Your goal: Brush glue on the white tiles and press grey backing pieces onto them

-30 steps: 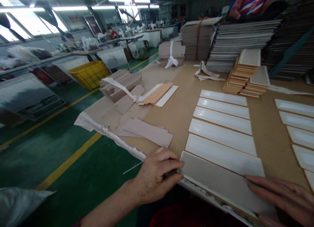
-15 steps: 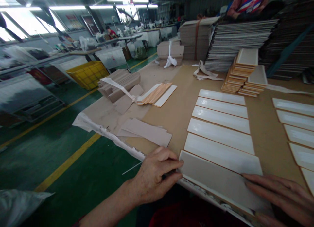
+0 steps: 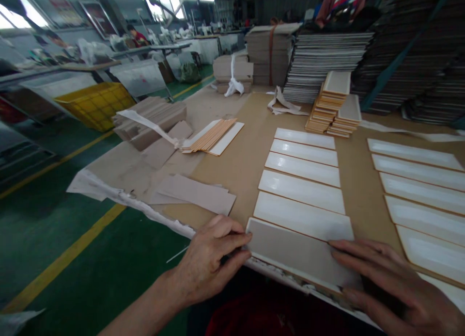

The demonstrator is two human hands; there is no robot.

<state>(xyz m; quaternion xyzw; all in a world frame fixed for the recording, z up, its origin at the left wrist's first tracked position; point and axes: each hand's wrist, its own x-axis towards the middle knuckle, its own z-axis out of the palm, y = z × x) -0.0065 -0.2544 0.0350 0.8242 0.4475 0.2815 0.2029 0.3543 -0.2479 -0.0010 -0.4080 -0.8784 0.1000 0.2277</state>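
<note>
A grey cardboard strip (image 3: 298,253) lies over a white-edged panel at the table's front edge. At its left end is my left hand (image 3: 212,261), fingers curled and thumb close to the index finger, closed on the strip's corner. My right hand (image 3: 392,282) rests on the right end, open, with fingers stretched along the strip's far edge and the thumb by its near edge. Beyond it, glossy white panels (image 3: 301,210) with orange-brown edges overlap in a column. A second column of white panels (image 3: 425,207) lies to the right.
Loose grey strips (image 3: 196,193) lie left of the column, with a fanned stack of panels (image 3: 212,136) behind. Further back stand a panel pile (image 3: 332,103), tied cardboard bundles (image 3: 152,118) and tall board stacks (image 3: 327,59). A person (image 3: 341,6) is behind them. A yellow bin (image 3: 96,105) stands left.
The view has turned slightly right, so the scene shifts left in the picture. Both hands keep their places at the strip's ends; more of my right hand shows.
</note>
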